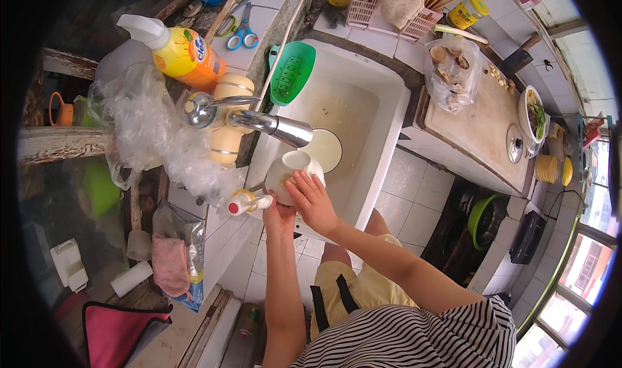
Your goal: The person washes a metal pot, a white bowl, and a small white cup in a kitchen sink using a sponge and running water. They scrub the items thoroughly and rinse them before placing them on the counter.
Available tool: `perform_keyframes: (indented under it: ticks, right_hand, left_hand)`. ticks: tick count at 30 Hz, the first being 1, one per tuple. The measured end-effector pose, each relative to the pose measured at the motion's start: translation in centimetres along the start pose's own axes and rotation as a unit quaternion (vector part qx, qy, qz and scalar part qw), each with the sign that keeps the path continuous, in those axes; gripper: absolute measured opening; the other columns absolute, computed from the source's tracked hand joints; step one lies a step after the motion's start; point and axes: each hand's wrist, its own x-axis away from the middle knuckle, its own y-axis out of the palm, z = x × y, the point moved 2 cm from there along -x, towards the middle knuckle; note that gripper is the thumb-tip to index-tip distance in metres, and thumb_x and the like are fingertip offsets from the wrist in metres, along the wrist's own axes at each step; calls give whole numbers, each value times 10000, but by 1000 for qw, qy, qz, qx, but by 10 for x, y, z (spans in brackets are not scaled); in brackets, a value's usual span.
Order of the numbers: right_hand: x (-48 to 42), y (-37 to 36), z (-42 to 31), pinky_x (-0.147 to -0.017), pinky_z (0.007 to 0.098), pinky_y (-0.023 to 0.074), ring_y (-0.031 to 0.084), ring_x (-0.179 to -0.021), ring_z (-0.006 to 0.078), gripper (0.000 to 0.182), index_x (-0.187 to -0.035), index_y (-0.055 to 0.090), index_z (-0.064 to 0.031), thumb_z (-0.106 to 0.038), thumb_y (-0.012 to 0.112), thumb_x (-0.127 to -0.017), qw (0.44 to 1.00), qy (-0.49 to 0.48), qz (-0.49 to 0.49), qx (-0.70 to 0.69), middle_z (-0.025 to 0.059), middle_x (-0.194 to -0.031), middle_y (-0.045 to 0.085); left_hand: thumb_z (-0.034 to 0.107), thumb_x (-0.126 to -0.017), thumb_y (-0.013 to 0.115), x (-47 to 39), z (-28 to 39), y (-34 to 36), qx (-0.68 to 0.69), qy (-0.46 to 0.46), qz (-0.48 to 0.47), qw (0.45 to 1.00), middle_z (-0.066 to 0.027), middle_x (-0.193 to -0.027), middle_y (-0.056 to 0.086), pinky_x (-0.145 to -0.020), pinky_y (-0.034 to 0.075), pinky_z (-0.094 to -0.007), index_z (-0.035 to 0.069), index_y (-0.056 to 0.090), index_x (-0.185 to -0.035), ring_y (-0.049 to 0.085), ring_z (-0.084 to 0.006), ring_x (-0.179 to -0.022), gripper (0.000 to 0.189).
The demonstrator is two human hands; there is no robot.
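A white bowl (275, 171) is tilted over the near left corner of the white sink (357, 193), its foot ring turned up towards me. My left hand (279, 217) grips it from beneath at the near edge, the fingers mostly hidden. Against the bowl's outer wall my right hand (311, 200) lies with its fingers stretched out, pressing a small tan piece (287, 178) that is largely covered and may be a scrubber. Just beyond, the chrome faucet (286, 129) reaches over the sink, with no water seen running. A round pale dish (324, 150) sits in the basin.
A green soap dish (292, 71) hangs at the sink's left rim. Left are a spray bottle (187, 57), crumpled plastic (146, 120) and a white-and-red nozzle (250, 204) close to my left hand. Right, a cutting board (478, 125) holds bagged mushrooms (452, 71) and a pot lid (515, 143).
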Motion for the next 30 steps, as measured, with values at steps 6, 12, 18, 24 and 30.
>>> perform_keyframes:
  ticks: [6, 12, 18, 24, 30]
  right_hand:
    - [3, 11, 3, -1097, 427, 267, 359, -1330, 341, 434, -1398, 360, -18, -138, 397, -982, 919, 255, 222, -202, 217, -1417, 383]
    - [-6, 15, 34, -1016, 305, 378, 474, -1191, 183, 409, -1376, 409, -38, -188, 371, -997, 658, 494, 168, -542, 114, -1320, 492]
    - [-35, 19, 83, -928, 276, 440, 567, -1040, 173, 367, -1289, 517, -30, -192, 399, -981, 688, 421, -93, -584, 97, -1173, 598]
    - [-78, -2, 41, -906, 338, 469, 610, -1013, 280, 299, -1170, 598, -60, -191, 465, -937, 926, 171, -157, -298, 152, -1154, 624]
    - [-65, 0, 3, -875, 379, 489, 614, -1016, 303, 259, -1116, 614, -69, -199, 505, -922, 993, -56, -28, -100, 151, -1217, 595]
  left_hand:
    - [226, -1015, 278, 4, -9, 2, 30, -14, 38, 999, -121, -1362, 472, -1066, 365, -463, 45, 423, -1312, 448, -288, -1265, 376]
    - [303, -1016, 277, -1, 5, -18, -24, 19, 68, 997, -82, -1325, 507, -1029, 410, -427, 59, 462, -1286, 494, -241, -1224, 408]
    - [376, -962, 468, 6, 22, -11, -146, 108, 64, 981, -95, -1269, 518, -958, 439, -357, 46, 443, -1288, 506, -208, -1184, 465]
    - [403, -943, 539, 5, 27, 12, -495, 206, 128, 834, -101, -997, 622, -784, 466, -320, -33, 565, -1151, 587, -189, -909, 483]
    - [443, -935, 546, 1, 21, 11, -461, 252, 129, 841, -121, -973, 622, -791, 461, -335, -44, 559, -1184, 570, -197, -869, 547]
